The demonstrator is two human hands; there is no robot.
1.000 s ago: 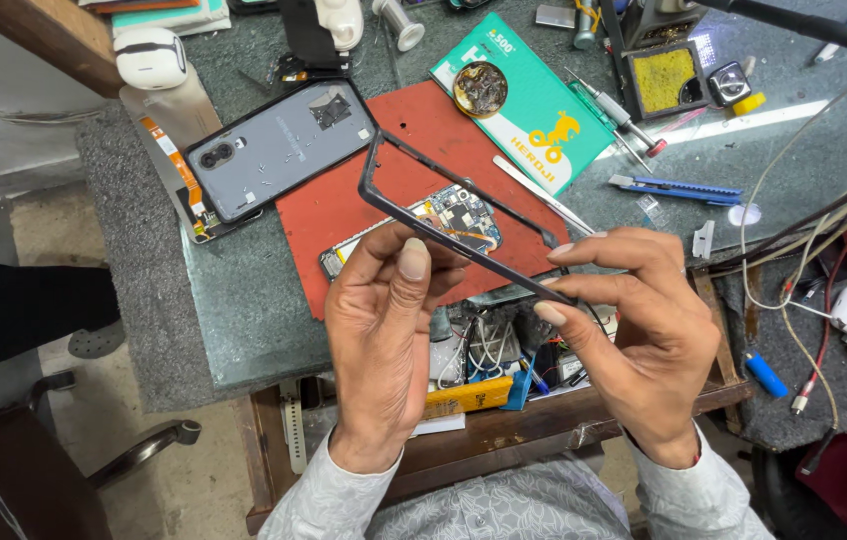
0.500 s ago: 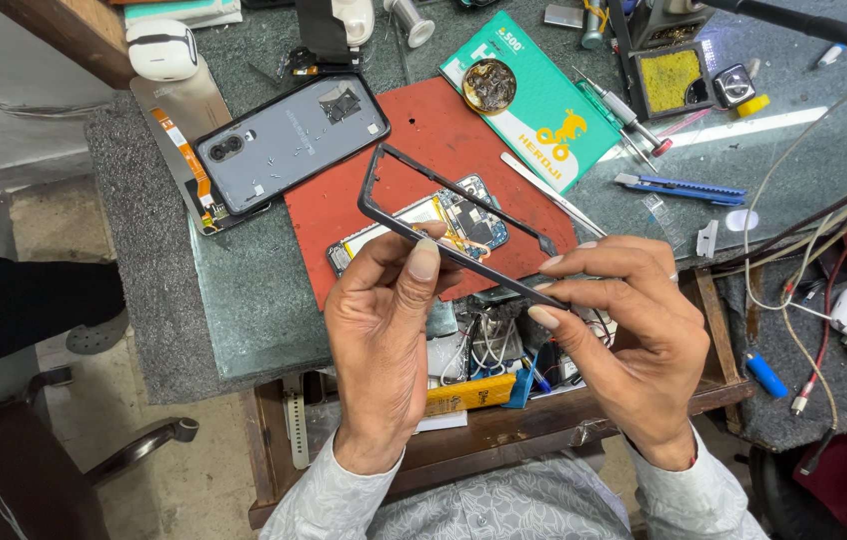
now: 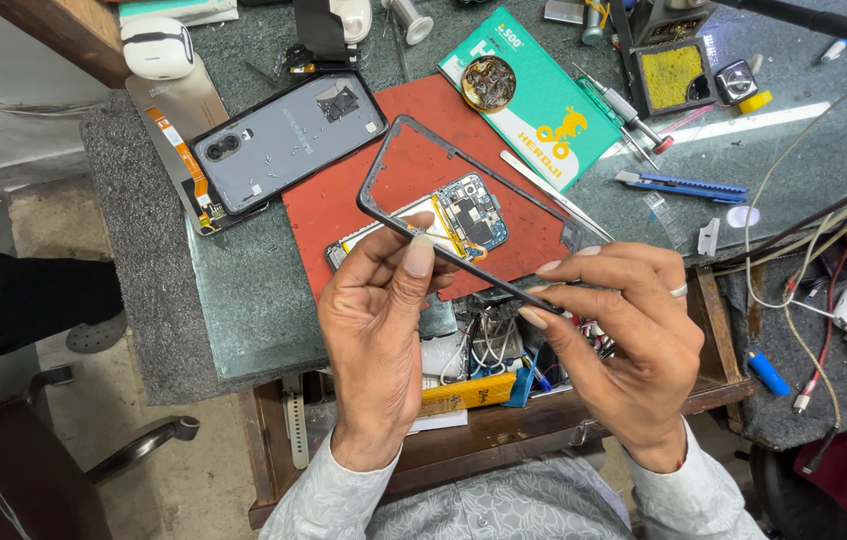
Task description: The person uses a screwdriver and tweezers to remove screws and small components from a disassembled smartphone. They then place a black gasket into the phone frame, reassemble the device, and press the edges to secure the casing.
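The phone frame (image 3: 444,190), a thin black open rectangle, is held up off the desk and tilted, its near long side caught between both hands. Left hand (image 3: 379,330) has the thumb pressed flat on top of that edge with the fingers curled up underneath, pinching it. Right hand (image 3: 614,330) nips the same edge further along, thumb and forefinger closed on it, the other fingers fanned loosely above; there's a ring (image 3: 679,290) on one of them. Through the frame's opening you see the red mat (image 3: 344,205) lying on the desk, and on it the opened phone body (image 3: 444,225), circuit board and yellow flex showing, just beyond the left thumb. Toward the desk's far left corner lies a grey back cover (image 3: 289,140) with its camera cut-out, partly overlapping the mat's edge, and a white earbud case (image 3: 157,45) sits beyond that. Far side of the mat: a green card packet (image 3: 544,110) with a round tin (image 3: 489,82) on top. To its right, a blue-handled knife (image 3: 684,185) and a yellow sponge tray (image 3: 674,75). Below the hands, an open drawer (image 3: 484,400) crammed with small parts, hard to make out individually. Cables (image 3: 804,260) trail along the desk's right edge.
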